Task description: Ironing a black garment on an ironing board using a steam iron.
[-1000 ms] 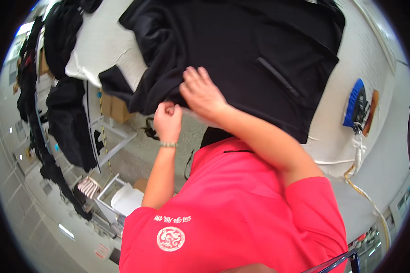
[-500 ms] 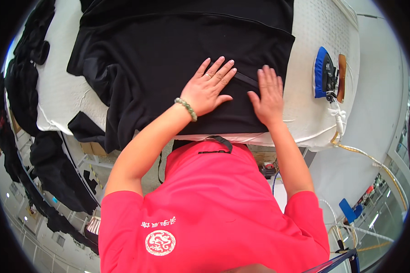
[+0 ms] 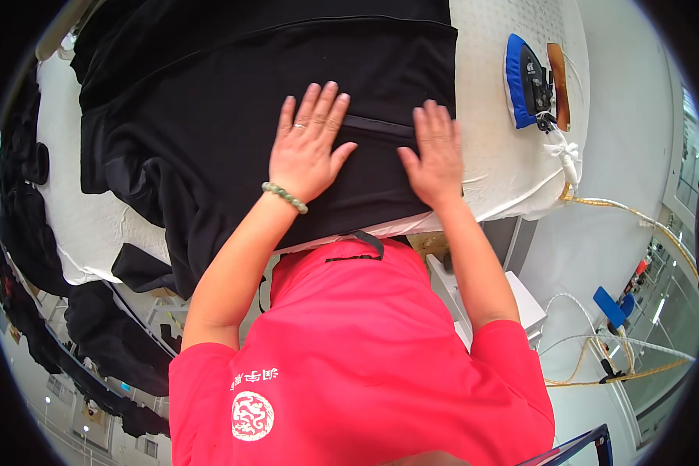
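Observation:
A large black garment (image 3: 233,93) lies spread over the white padded ironing table (image 3: 493,167), its left side bunched in folds. My left hand (image 3: 307,144) rests flat on the cloth with fingers outstretched; a ring and a green bead bracelet (image 3: 285,197) are on that arm. Near the garment's right edge, my right hand (image 3: 433,154) also lies flat, its thumb apart from the fingers. Between the two hands runs a narrow slanting strip (image 3: 377,126) in the cloth, resembling a pocket opening. Neither hand holds anything.
An iron with a blue edge (image 3: 526,81) stands at the table's right, beside a brown wooden piece (image 3: 558,87). From it a yellowish hose (image 3: 610,203) trails off right. More black garments (image 3: 105,326) hang at the left. White boxes (image 3: 524,299) stand below the table.
In the picture, the table, iron and garment have shifted left as the view turned. My left hand has moved away from the right one, uncovering more of the strip. Both stay flat.

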The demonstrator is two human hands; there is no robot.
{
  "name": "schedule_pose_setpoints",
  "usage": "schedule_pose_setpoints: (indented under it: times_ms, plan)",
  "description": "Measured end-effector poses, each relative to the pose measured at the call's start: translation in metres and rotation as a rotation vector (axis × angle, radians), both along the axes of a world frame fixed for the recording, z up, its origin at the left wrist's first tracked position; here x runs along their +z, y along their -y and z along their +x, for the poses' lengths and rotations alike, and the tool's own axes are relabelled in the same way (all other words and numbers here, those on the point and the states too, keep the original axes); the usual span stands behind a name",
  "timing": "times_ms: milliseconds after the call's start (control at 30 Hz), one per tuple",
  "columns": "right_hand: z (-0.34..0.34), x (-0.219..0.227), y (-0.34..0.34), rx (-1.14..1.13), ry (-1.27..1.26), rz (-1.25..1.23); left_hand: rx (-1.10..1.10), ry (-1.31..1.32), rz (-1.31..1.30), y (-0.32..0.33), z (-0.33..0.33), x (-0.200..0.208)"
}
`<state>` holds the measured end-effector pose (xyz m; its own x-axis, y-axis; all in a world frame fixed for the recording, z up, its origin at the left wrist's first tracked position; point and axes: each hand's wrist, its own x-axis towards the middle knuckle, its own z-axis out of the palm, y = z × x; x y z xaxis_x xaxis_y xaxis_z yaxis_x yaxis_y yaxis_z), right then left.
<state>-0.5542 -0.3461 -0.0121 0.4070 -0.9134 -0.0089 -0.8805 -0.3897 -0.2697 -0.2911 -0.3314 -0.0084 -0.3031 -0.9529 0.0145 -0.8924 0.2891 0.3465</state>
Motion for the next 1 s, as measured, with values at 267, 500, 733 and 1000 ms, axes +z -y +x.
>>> schedule_pose_setpoints:
  times_ms: [267,500,733,1000]
  plan:
    - [-0.031,-0.004,0.0,0.019,0.054,-0.052,0.194,-0.057,0.058,-0.045,-0.022,0.01]
    - [-0.054,0.027,0.008,0.059,0.283,-0.037,0.146,-0.034,0.108,-0.12,-0.063,0.011]
    - [-0.111,0.033,-0.015,-0.242,0.581,0.515,0.094,-0.234,-0.152,-0.164,-0.099,0.004]
    - [-0.117,0.027,-0.006,-0.329,0.555,0.815,0.41,-0.243,-0.186,-0.15,-0.145,0.026]
